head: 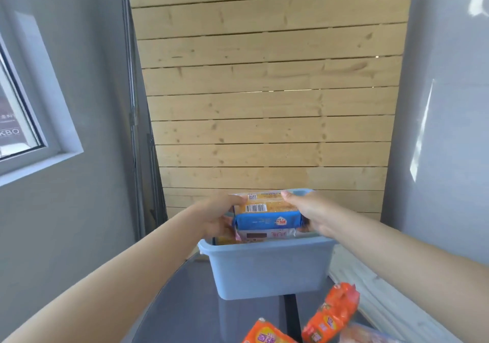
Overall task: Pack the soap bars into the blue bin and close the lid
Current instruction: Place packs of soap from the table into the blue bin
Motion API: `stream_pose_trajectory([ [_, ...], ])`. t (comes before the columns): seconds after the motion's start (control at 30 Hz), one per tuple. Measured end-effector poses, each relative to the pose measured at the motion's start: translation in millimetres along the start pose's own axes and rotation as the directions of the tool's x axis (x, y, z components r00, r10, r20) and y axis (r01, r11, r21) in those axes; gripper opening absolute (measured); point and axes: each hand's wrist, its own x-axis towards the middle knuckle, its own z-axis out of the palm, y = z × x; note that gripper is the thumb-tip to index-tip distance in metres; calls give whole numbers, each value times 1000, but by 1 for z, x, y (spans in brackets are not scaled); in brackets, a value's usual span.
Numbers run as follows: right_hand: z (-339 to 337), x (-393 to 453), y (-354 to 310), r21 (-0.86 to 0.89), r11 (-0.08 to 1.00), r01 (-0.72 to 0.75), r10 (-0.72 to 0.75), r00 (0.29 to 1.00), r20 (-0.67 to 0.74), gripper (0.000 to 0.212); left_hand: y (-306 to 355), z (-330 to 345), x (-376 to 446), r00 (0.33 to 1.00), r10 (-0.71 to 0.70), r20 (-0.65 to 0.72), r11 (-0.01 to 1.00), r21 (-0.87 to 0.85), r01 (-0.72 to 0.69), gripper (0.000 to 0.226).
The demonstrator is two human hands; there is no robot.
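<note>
The blue bin (267,268) stands open on a dark glass table. Just above its opening both hands hold a stack of wrapped soap bars (267,219): a yellow-orange bar with a barcode on top, a blue-wrapped bar in the middle, a white and pink one below. My left hand (221,217) grips the stack's left end and my right hand (308,214) its right end. More wrapped bars show inside the bin under the stack. No lid is in view.
Two orange soap packs (330,313) (267,333) lie on the table (185,303) in front of the bin, with a pale wrapped pack at the bottom right. A wooden plank wall (267,91) rises behind, grey walls on both sides, a window at left.
</note>
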Motion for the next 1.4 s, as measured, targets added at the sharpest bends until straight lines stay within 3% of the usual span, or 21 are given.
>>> stream_pose_trajectory([
  [0.17,7,38,10,-18,983,-180,179,954,241,21,-13,-14,40,973,-225,44,974,1,226,15],
  [0.3,9,55,17,-137,954,-266,299,871,390,17,-15,-19,51,935,-332,122,926,230,299,29],
  [0.43,20,68,24,-270,930,-249,351,821,450,18,-20,-16,63,923,-378,65,831,463,308,32],
  [0.53,33,76,30,-407,896,-180,364,822,438,24,-28,-12,70,923,-383,16,765,565,308,39],
  [0.63,35,81,32,-496,850,-178,419,799,431,19,-30,-10,73,931,-364,-13,787,531,315,36],
  [0.8,36,79,31,-515,836,-187,441,789,428,30,-32,-9,74,943,-332,1,858,417,302,29],
  [0.9,35,77,31,-411,884,-221,412,783,466,27,-31,-10,73,940,-342,14,898,300,322,20],
  [1.0,31,77,32,-214,929,-302,370,793,485,27,-28,-12,70,937,-344,57,915,245,321,32],
  [1.1,25,74,28,-237,924,-299,379,793,476,27,-17,-14,58,919,-385,87,906,222,359,41],
  [1.17,20,71,20,-286,914,-286,393,799,455,28,-6,-16,49,919,-383,96,905,239,352,39],
  [1.27,12,70,5,-362,895,-262,404,821,404,48,9,-20,44,959,-268,89,930,285,233,56],
  [1.4,18,67,4,-343,902,-262,397,816,420,59,-7,-11,47,963,-233,136,883,444,151,55],
])
